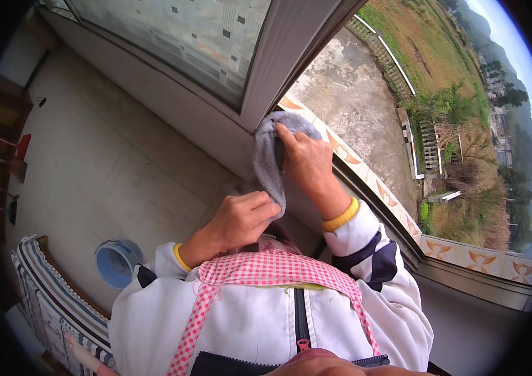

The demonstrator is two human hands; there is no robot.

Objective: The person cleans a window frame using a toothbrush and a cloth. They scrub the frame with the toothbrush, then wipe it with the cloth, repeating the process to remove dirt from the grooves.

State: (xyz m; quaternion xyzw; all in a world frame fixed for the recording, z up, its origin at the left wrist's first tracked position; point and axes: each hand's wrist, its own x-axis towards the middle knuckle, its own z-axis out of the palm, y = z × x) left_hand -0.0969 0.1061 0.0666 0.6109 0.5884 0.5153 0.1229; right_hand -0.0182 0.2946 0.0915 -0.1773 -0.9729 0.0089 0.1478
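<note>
A grey cloth (268, 164) hangs between my two hands at the corner of the window frame. My right hand (307, 160) presses part of it against the frame and sill, its index finger pointing along the cloth. Lower and to the left, my left hand (239, 219) pinches the cloth's near end, fingers curled. The window frame (281, 53) rises just beyond the cloth, and the tiled sill edge (347, 152) with orange patterns runs off to the right.
On the floor to the left stands a blue bucket (117, 262). A striped cloth-covered piece of furniture (59, 294) is at the lower left. Patterned glass (197, 37) fills the left pane. Beyond the open window lie a concrete yard (360, 88) and a balustrade (388, 62).
</note>
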